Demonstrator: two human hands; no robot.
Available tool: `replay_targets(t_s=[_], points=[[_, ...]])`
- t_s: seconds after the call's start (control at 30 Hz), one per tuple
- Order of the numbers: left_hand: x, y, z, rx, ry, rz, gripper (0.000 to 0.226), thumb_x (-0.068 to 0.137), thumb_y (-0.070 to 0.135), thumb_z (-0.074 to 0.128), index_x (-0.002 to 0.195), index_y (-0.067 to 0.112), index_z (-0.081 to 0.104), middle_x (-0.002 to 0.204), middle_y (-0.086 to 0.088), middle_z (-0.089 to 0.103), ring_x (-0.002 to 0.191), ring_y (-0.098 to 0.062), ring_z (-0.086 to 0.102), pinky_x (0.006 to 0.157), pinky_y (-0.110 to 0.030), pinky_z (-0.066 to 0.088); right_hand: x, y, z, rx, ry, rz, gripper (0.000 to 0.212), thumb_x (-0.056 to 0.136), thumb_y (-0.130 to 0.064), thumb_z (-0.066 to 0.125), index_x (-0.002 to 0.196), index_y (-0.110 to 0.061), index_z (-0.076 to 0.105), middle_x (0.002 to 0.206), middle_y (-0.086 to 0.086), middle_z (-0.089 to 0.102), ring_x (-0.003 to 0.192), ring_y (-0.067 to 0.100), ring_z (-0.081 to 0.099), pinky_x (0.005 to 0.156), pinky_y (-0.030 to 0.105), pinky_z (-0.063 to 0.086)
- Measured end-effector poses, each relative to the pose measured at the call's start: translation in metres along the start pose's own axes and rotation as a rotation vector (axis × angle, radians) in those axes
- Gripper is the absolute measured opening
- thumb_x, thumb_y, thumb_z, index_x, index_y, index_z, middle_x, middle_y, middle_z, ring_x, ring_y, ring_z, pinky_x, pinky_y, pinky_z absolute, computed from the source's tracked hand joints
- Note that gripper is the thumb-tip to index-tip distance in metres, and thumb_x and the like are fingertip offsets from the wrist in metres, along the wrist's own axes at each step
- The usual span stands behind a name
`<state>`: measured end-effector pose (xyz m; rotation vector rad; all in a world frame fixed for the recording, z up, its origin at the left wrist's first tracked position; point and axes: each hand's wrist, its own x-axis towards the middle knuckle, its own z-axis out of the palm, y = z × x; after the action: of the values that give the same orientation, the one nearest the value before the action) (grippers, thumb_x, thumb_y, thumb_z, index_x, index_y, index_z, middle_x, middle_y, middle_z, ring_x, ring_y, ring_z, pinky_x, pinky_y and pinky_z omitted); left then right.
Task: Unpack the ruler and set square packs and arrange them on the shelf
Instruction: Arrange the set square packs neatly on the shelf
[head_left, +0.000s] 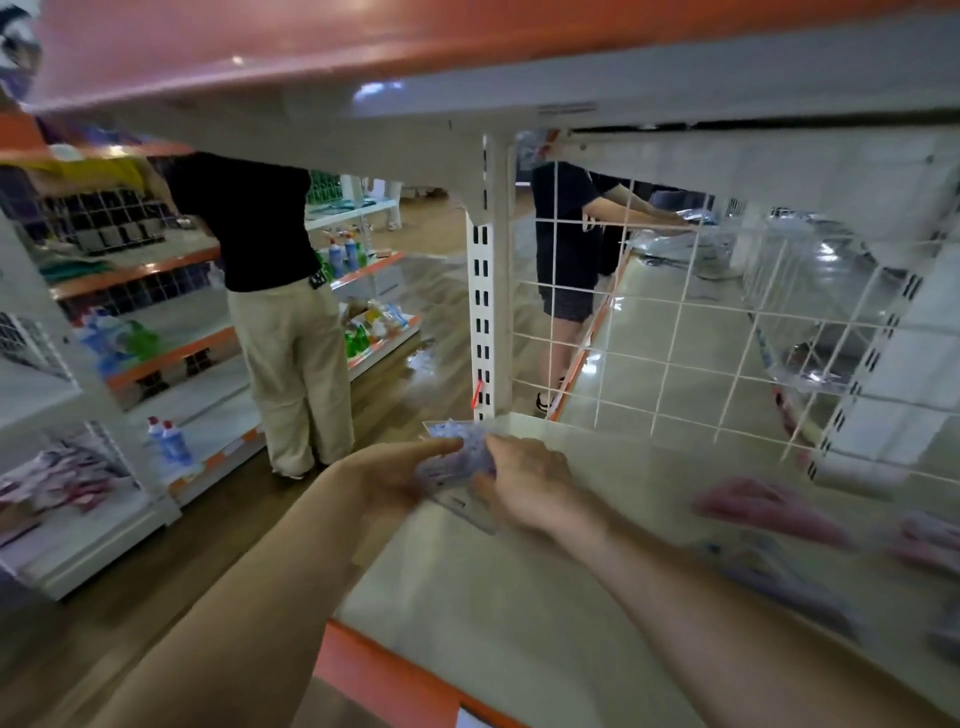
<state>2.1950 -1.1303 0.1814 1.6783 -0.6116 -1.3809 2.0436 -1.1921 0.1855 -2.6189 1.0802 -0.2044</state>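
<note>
Two hands meet on one pack (452, 460) at the far left corner of the shelf (519, 597), and on my feed that is where everything is centred. My left hand (395, 475) grips the pack from the left, thumb laid over its top and fingers curled beneath. My right hand (524, 483) has its fingers bent over the pack's right side, clasping it too.

The pack is flat and clear-wrapped, with bluish-purple print (too smeared for me to read, or to tell what is inside). Its near corner rests on or just above the cream shelf board; I cannot tell which. It sits just in front of the white slotted post (485, 312) at the shelf's left end. Further right on the same board lie other packs (769, 512), pink and purple, blurred, well apart from my hands.

A white wire grid (675, 332) backs the shelf, and an orange strip (374, 670) runs along its front edge. An upper shelf (467, 78) hangs close overhead. Across the aisle a person in a black top and beige trousers (283, 312) stands facing racks with spray bottles (343, 254). Beyond the grid a second person in dark clothes (566, 244) reaches toward another shelf.
</note>
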Motion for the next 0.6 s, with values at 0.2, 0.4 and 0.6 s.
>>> replay_targets(t_s=[0.2,0.4,0.6], points=[[-0.027,-0.005,-0.022,-0.088,0.030,-0.018,0.019,0.095,0.013,0.053,0.081,0.008,0.064,0.068,-0.002,0.066,0.064,-0.011,0.057,0.069,-0.022,0.044,0.005,-0.019,0.005,0.091,-0.070,-0.140,0.024,0.091,-0.044,0.051,0.108,-0.028,0.050,0.119,0.003,0.060,0.111,0.026,0.054,0.091,0.036,0.039],[-0.055,0.003,-0.012,-0.242,0.020,0.118,0.018,0.095,0.004,0.049,0.082,0.005,0.062,0.064,-0.003,0.071,0.051,-0.011,0.066,0.062,-0.024,0.055,-0.003,-0.007,-0.016,0.688,-0.081,-0.152,0.035,0.092,-0.014,0.060,0.127,-0.009,0.056,0.115,0.000,0.058,0.102,0.015,0.058,0.087,0.024,0.047],[-0.073,0.007,0.054,-0.428,-0.222,0.318,0.024,0.079,0.006,0.058,0.103,0.008,0.060,0.086,-0.008,0.071,0.066,-0.018,0.068,0.058,-0.029,0.058,-0.061,0.027,-0.067,1.056,0.107,-0.078,0.027,0.088,-0.005,0.063,0.106,-0.022,0.054,0.091,-0.001,0.064,0.061,0.005,0.063,0.052,0.017,0.047]])
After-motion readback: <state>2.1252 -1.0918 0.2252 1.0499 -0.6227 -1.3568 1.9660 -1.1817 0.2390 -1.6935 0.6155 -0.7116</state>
